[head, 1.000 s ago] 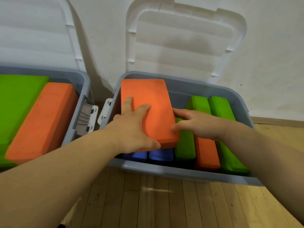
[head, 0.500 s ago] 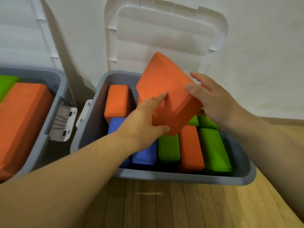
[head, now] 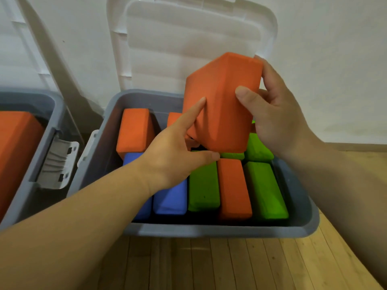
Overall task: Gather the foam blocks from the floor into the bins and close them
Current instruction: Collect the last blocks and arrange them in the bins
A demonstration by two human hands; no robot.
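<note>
Well, we had the orange block [head: 222, 101] up on end and tilted, over the back of the bin [head: 209, 229], clear of the ones packed inside. Our right hand [head: 272, 116] gripped its upper right edge, thumb on the front face and fingers curled behind. Our left hand [head: 173, 151] cradled the lower end, thumb underneath and forefinger laid straight up the face. Its other fingers were hidden behind the foam.

The front row [head: 204, 187] sat tight on edge: blue, green, orange, green. A dark gap [head: 157, 127] showed in the back row beside another orange one [head: 134, 130].

As we judged it, the job was to turn the block to match its neighbours and feed it down narrow edge first. Foam would grab on foam, so we reckoned a slow push, with the left hand steering the bottom corner, would beat a drop. It had to finish below the rim, or the lid [head: 188, 49], standing open behind, would not shut.
</note>
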